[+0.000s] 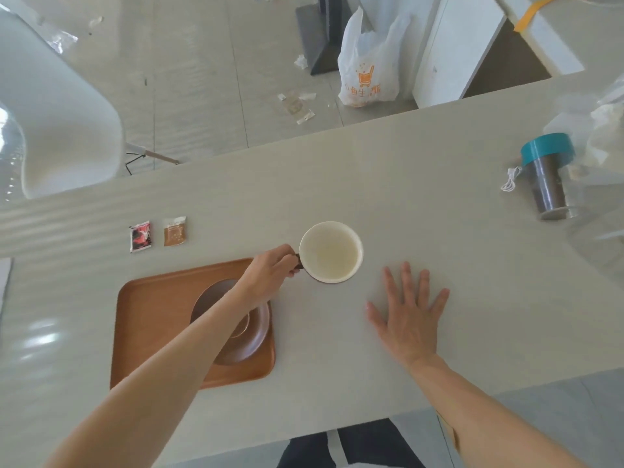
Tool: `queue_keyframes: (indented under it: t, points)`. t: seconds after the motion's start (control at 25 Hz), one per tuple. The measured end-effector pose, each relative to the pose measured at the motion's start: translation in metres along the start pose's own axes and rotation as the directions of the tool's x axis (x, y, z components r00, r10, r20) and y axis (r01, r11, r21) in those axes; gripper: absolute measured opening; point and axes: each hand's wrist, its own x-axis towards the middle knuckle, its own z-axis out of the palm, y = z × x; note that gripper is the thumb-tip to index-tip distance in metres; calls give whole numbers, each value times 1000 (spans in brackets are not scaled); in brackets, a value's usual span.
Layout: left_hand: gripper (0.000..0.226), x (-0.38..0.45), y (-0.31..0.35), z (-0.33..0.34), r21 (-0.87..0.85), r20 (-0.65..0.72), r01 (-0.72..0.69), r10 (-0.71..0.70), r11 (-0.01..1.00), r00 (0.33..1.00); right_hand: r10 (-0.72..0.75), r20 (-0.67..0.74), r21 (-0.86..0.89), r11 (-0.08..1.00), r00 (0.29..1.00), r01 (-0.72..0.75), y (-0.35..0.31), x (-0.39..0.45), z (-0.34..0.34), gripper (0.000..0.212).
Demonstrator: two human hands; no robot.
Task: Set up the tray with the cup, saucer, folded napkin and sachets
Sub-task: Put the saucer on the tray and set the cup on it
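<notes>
A cream cup (331, 252) with a dark handle stands on the table just right of the tray's far corner. My left hand (270, 273) pinches that handle, its forearm crossing over the tray. The brown wooden tray (152, 319) holds a dark brown saucer (250, 339), partly hidden by my arm. Two sachets lie beyond the tray: a red-and-black one (140, 236) and a brown one (175, 231). My right hand (410, 312) rests flat on the table, fingers spread, right of the cup. I see no napkin.
A teal-lidded dark jar (548, 177) and clear plastic bags (604, 130) sit at the table's right end. A white chair (57, 123) stands beyond the far edge at left. A white shopping bag (369, 65) is on the floor.
</notes>
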Motion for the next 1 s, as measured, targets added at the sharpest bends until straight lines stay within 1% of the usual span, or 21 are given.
queue_keyframes:
  t: [0.16,0.32,0.44,0.6,0.72,0.88,1.0]
  points:
    - [25,-58,-45,-38,-35,-89,11,-14,999,996,1,4,-11,1000,1000,-1,-46,-23,12,80]
    - [19,-103,-87,-71,-124,-156,71,-90,990,984,36,-13,8,999,999,-36,-81,-42,22,80]
    - [20,-116,-112,-86,-182,-177,103,-135,978,975,65,-19,34,997,998,-64,-102,-53,27,80]
    - [32,-126,-132,-94,-206,-171,108,-145,973,975,98,-36,44,994,994,-97,-116,-60,37,80]
    - [31,-130,-140,-93,-194,-154,118,-149,974,977,116,-78,62,992,990,-111,-113,-57,45,78]
    - [36,-133,-144,-92,-214,-131,121,-151,969,980,139,-94,87,988,986,-131,-113,-56,49,77]
    - [33,-133,-142,-94,-140,-101,101,-116,985,988,146,-87,95,986,985,-138,-113,-54,48,77]
